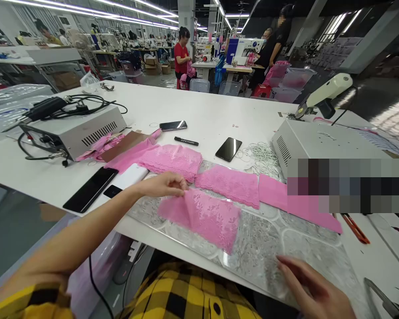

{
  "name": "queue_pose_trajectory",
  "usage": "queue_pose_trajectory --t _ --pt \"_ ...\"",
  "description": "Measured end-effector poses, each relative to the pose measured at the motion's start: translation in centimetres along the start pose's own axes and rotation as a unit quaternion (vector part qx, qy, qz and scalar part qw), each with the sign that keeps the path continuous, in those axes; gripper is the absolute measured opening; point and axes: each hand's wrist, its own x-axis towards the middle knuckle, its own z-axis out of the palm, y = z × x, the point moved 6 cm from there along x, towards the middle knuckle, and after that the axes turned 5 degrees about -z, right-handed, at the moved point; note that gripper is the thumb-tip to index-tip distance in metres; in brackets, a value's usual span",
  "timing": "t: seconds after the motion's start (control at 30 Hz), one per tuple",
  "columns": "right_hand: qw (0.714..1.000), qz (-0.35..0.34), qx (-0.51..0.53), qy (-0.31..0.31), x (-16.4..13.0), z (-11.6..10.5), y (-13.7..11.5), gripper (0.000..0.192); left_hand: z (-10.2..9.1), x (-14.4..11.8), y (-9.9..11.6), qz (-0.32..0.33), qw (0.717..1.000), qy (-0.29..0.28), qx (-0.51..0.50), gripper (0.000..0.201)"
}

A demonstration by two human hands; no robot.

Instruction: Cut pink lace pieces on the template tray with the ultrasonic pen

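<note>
My left hand (pixel 166 184) pinches the upper left edge of a pink lace piece (pixel 216 221), lifting a fold there while the rest lies flat on a grey marbled tile (pixel 259 239). Just behind it sits a stack of pink lace pieces (pixel 176 160). To the right of that stack are another pink lace piece (pixel 229 184) and a plain pink piece (pixel 275 192), laid in a row. My right hand (pixel 312 288) hovers at the tile's near right corner, holding nothing, its fingers loosely apart.
Grey metal boxes stand left (pixel 83 133) and right (pixel 306 141). Phones (pixel 91 188) (pixel 228 149), a black marker (pixel 186 141) and tangled pale thread (pixel 264 159) lie around. An orange cutter (pixel 355 228) and scissors (pixel 385 299) are at right.
</note>
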Motion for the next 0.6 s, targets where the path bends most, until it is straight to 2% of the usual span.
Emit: queue_pose_trajectory --t 0.1,0.17,0.27,0.4,0.6 --pt "0.996 0.004 0.023 -0.083 4.6 3.6 -3.2 0.035 0.4 -2.5 -2.5 0.004 0.999 0.035 0.004 0.023" --pt "0.995 0.003 -0.002 -0.097 7.2 5.3 -4.7 0.039 0.7 -3.4 -3.3 0.015 0.998 0.057 0.012 0.021" --pt "0.991 -0.018 -0.069 -0.110 9.7 7.5 -6.0 0.039 1.0 -4.1 -3.3 0.039 0.995 0.084 0.031 0.017" --pt "0.988 -0.032 -0.099 -0.116 10.7 9.1 -6.4 0.035 1.4 -4.7 -2.7 0.077 0.990 0.099 0.064 0.011" --pt "0.988 -0.038 -0.097 -0.113 11.3 9.3 -6.5 0.037 1.8 -5.3 -2.5 0.109 0.982 0.110 0.111 0.009"
